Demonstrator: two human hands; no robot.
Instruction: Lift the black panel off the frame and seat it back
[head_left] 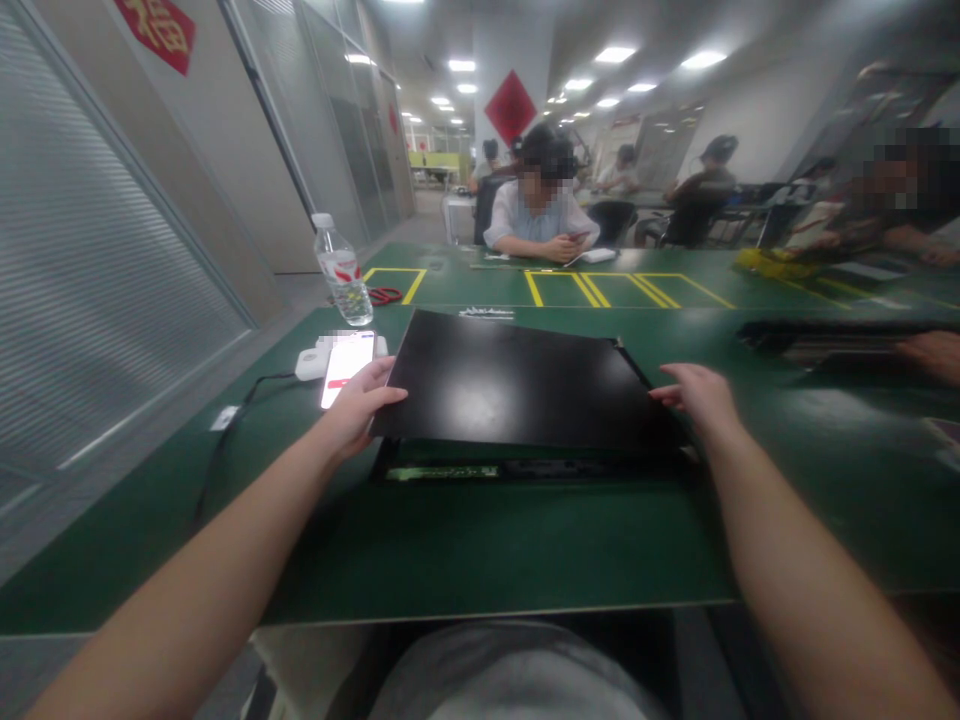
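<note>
Left hand (358, 405) gripped the near-left corner of the panel (517, 385), thumb on top, fingers tucked under the edge. Just behind that hand lay a phone (347, 367) with its screen lit. A white adapter (309, 363) sat beside it, and a cable (225, 440) trailed off toward the left edge of the table (480, 560). A bottle (343, 270) stood farther back, with red scissors (384, 296) just right of it.

The panel, black and glossy, sat in the middle of the green table over a frame (525, 470). The frame's near strip showed beneath it, so the panel's near edge looked raised a little. A small row of pale parts (486, 314) lay just past the panel's far edge; I could not make out what they were.

Right hand (697, 397) reached to the panel's right edge with fingers stretched flat. From where I stood I could not tell whether it pinched the edge or only rested on it. Farther right, another person's hand (934, 355) lay by a 2nd dark unit (817, 340).

To my eye the weak point was that uneven hold. With only 1 hand truly clamped, the panel could tip or slide rightward and knock its corner on the frame. The glossy face looked slippery too. The phone was also so close to the left hand that a sideways shift of the panel could shove it toward the adapter.
</note>
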